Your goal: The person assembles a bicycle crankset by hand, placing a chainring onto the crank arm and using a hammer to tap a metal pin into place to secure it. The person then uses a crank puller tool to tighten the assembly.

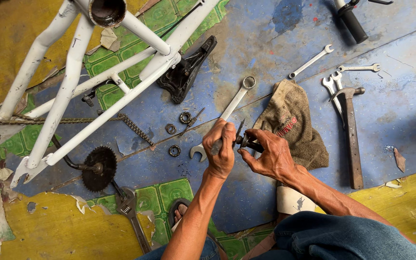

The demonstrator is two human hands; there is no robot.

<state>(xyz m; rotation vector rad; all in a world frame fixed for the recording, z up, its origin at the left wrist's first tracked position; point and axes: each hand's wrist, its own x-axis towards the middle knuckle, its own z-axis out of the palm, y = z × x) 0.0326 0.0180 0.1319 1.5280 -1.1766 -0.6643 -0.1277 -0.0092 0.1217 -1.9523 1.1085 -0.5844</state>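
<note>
My left hand (221,149) is closed around a thin dark tool, its pointed tip sticking up near a small dark axle-like bicycle part (246,141). My right hand (271,155) grips that part from the right side, fingers wrapped on it. Both hands hover above a large silver combination wrench (234,103) lying on the blue floor. A grimy tan rag (292,120) lies just right of the hands.
A white bicycle frame (97,72) stands upside down at left, with a black saddle (186,70), chain (136,129), chainring with crank (99,167), bearing rings (185,117), adjustable wrench (132,214). Right: several spanners (333,84), a hammer (351,130), a handlebar grip (353,21).
</note>
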